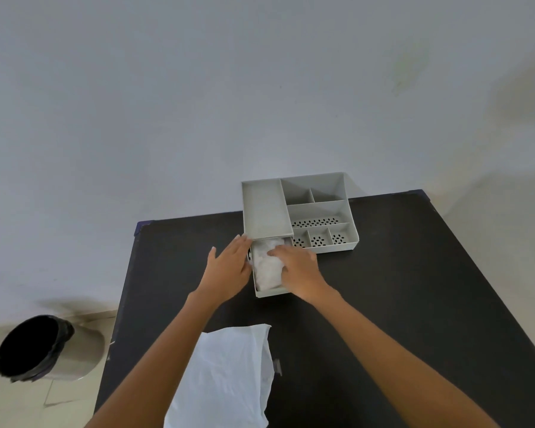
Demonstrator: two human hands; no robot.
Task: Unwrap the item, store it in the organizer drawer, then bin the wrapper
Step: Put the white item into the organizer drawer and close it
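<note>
The right hand (297,267) pressed flat on the white item (267,268) inside the pulled-out drawer (271,292), fingers spread, while the left hand (229,267) lay open against the drawer's left side. The organizer (297,211) stood on the black table (414,288), the white wrapper (229,375) lay near the front edge, and the bin (34,347) stood on the floor left.

A single head-worn camera looks forward and steeply down (wide-angle, close) over the matte black rectangular table (414,304).
</note>
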